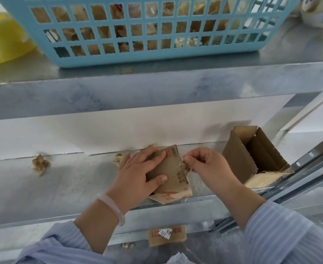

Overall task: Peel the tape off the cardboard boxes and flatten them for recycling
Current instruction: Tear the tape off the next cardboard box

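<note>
**Small cardboard box** (171, 178), collapsed flat. Lies near the front edge of the galvanised metal shelf (61, 183), between the two hands, over a second printed sheet poking out beneath. Brown corrugated board, matte, printed in red and black; right edge ragged.

**Handling (judged):** light; stiff across the flutes, folding readily along creases; likely to skid on smooth metal unless pinned. Best held by flat pressure on the broad face, away from the taped edge.

**Left hand** (141, 168): fingers straight and spread, pressing the face down.

**Right hand** (206, 164): thumb and forefinger pinching the tape strip (187, 168) at the right edge.

**Tape strip:** thin, translucent brown, crinkled, partly lifted. Probably tears, or strips paper, under a fast pull; best taken close to the board and drawn low.

**Also on the shelf:**
- Open cardboard box (252, 159), upright at the right, well apart from the hands, wavy cut edges showing, not yet flattened.
- Crumpled tape wad (40, 163) to the left, with more scraps just behind the left hand.

**Shelf above:** blue plastic basket (137, 58), lattice-walled, filled with brownish scraps.
</note>
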A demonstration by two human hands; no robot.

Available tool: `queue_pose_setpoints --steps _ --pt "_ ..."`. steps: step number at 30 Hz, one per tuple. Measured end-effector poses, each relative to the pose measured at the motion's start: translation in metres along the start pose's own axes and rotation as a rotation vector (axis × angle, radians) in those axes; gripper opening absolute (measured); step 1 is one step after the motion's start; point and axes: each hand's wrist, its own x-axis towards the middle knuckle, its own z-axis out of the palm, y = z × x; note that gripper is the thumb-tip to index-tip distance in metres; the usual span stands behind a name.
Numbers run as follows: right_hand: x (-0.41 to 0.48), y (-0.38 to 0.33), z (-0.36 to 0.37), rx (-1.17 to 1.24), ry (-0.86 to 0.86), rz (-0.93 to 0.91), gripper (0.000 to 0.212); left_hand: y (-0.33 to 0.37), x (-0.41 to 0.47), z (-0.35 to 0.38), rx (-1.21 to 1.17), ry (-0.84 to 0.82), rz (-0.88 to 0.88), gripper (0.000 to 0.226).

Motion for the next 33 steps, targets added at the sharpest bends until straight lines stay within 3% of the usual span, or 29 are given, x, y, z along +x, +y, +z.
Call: queue_pose_setpoints --steps 3,8,12,19,26,33 --pt "-0.003 0.002 0.004 0.176 -0.006 0.045 0.010 -0.004 -0.001 0.000 -0.040 0.014 0.000 0.068" --pt "-0.006 0.005 0.003 0.256 -0.051 0.039 0.009 -0.010 -0.005 0.002 -0.098 0.027 0.002 0.062" --pt "-0.007 0.006 -0.001 0.082 -0.170 -0.046 0.017 -0.017 -0.007 0.001 -0.132 0.043 0.009 0.062" --pt "-0.008 0.004 0.014 -0.083 -0.049 -0.145 0.012 -0.030 -0.015 0.008 -0.232 0.089 0.078 0.055" --pt "-0.004 0.006 0.028 0.020 -0.083 -0.075 0.005 -0.040 -0.022 0.009 -0.342 0.096 0.041 0.055" --pt "-0.004 0.006 0.040 0.314 -0.084 0.022 0.011 -0.047 -0.028 0.010 -0.447 0.110 -0.026 0.062"
